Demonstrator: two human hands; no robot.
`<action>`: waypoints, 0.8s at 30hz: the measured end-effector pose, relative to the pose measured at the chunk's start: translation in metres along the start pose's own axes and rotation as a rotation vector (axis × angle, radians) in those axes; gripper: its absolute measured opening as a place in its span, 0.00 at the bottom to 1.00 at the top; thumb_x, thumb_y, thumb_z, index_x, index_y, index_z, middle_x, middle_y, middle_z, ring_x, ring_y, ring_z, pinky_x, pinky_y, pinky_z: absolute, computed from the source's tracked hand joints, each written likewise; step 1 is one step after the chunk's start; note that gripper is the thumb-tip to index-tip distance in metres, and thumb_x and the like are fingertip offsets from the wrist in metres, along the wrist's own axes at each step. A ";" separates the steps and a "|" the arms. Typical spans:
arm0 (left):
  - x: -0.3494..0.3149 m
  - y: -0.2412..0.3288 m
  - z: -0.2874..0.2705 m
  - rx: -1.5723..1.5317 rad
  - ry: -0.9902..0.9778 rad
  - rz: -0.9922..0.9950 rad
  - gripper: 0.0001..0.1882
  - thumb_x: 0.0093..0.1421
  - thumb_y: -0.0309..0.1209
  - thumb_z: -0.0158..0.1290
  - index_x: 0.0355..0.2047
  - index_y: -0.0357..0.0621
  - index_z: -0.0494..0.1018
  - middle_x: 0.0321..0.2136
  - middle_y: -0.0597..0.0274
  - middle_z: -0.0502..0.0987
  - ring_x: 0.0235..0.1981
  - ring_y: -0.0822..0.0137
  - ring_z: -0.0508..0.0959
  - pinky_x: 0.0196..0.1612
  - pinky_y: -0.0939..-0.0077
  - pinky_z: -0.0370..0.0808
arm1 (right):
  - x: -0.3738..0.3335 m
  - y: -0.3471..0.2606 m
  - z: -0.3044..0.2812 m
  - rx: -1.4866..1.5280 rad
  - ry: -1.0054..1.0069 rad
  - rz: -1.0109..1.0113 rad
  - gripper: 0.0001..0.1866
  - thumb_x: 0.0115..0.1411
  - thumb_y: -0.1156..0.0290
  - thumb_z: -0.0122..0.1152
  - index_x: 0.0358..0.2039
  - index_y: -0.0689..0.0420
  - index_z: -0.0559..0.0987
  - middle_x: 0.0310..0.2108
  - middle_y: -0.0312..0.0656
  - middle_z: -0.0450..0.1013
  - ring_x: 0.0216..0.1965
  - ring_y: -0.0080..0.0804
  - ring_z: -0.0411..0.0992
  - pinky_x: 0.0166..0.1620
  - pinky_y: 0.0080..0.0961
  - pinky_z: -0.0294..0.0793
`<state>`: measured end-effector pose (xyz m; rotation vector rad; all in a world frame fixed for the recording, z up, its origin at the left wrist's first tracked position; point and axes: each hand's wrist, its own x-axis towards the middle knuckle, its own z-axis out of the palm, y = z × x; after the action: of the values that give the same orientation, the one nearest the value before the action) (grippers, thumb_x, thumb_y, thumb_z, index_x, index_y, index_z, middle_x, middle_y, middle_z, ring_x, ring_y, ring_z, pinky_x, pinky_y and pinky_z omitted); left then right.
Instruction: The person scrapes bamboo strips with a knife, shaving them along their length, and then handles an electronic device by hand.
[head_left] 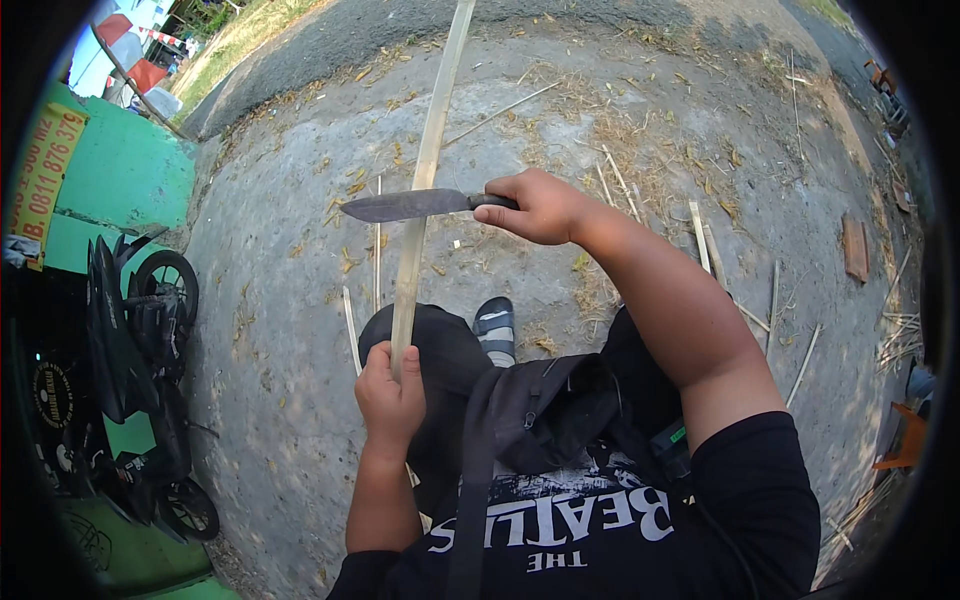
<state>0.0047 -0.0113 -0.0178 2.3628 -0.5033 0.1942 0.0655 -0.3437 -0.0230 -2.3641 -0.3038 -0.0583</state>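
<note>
My left hand (392, 392) is closed round the near end of a long pale bamboo strip (434, 130), which points away from me past the top of the view. The dark handle of a broad-bladed knife (405, 206) is wrapped in the fingers of my right hand (535, 206). Its blade lies crosswise over the strip, well ahead of my left hand, with the tip to the left. Whether the edge bites into the strip cannot be made out.
Thin sticks (378, 250) and split pieces (699, 235) lie scattered on the grey ground among dry leaves. A black motorcycle (135, 340) stands at the left by a green wall (135, 170). A brick (855, 248) lies at the right. My sandalled foot (495, 328) is just ahead.
</note>
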 end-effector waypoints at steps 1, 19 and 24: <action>0.001 -0.001 -0.001 0.000 0.001 0.000 0.15 0.71 0.38 0.55 0.34 0.37 0.73 0.18 0.61 0.71 0.20 0.70 0.70 0.26 0.71 0.68 | 0.000 0.002 -0.005 0.064 -0.017 0.055 0.31 0.67 0.38 0.53 0.37 0.57 0.82 0.26 0.53 0.77 0.33 0.57 0.78 0.39 0.49 0.75; 0.001 -0.004 -0.005 -0.060 -0.040 -0.036 0.15 0.70 0.39 0.56 0.35 0.37 0.73 0.18 0.64 0.71 0.19 0.73 0.69 0.25 0.72 0.67 | 0.002 -0.027 0.006 -0.021 -0.102 -0.046 0.31 0.63 0.35 0.59 0.35 0.56 0.81 0.26 0.53 0.78 0.33 0.57 0.78 0.38 0.48 0.75; 0.003 -0.002 -0.005 0.056 -0.062 -0.002 0.20 0.68 0.46 0.58 0.35 0.39 0.73 0.19 0.53 0.74 0.21 0.53 0.77 0.27 0.61 0.72 | 0.003 -0.009 -0.008 0.078 -0.020 0.114 0.32 0.62 0.35 0.60 0.36 0.58 0.82 0.26 0.53 0.78 0.33 0.56 0.78 0.39 0.47 0.75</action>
<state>0.0083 -0.0071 -0.0148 2.4301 -0.5310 0.1364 0.0669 -0.3421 -0.0111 -2.3006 -0.1765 0.0308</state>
